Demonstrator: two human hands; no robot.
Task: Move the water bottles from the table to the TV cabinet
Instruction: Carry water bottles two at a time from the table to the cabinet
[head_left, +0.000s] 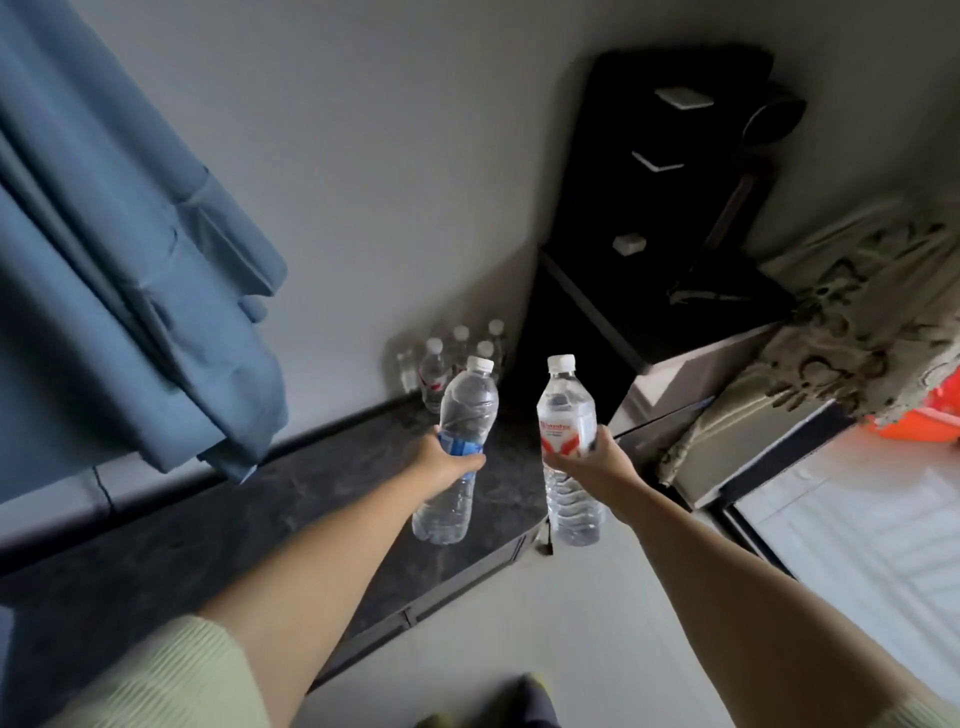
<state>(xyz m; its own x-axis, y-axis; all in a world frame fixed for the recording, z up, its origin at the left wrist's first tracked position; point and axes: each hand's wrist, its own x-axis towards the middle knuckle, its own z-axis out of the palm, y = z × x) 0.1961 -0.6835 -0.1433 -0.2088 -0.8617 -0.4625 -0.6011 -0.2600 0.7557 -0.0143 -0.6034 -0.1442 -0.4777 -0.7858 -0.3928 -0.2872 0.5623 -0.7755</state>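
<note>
Holding both arms out over the dark cabinet top (260, 525), we see the left hand (445, 464) curled round a blue-labelled bottle (457, 447) and the right hand (592, 464) curled round a red-labelled bottle (567, 447), each grip closed at mid-body. Beyond, more bottles (452, 358) stand against the wall.

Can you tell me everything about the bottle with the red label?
The bottle with the red label is clear plastic with a white cap, ridged lower down, and looks full of water. Its label is white and red. The right hand grips it around the middle, holding it nearly upright in the air past the end of the dark cabinet.
</note>
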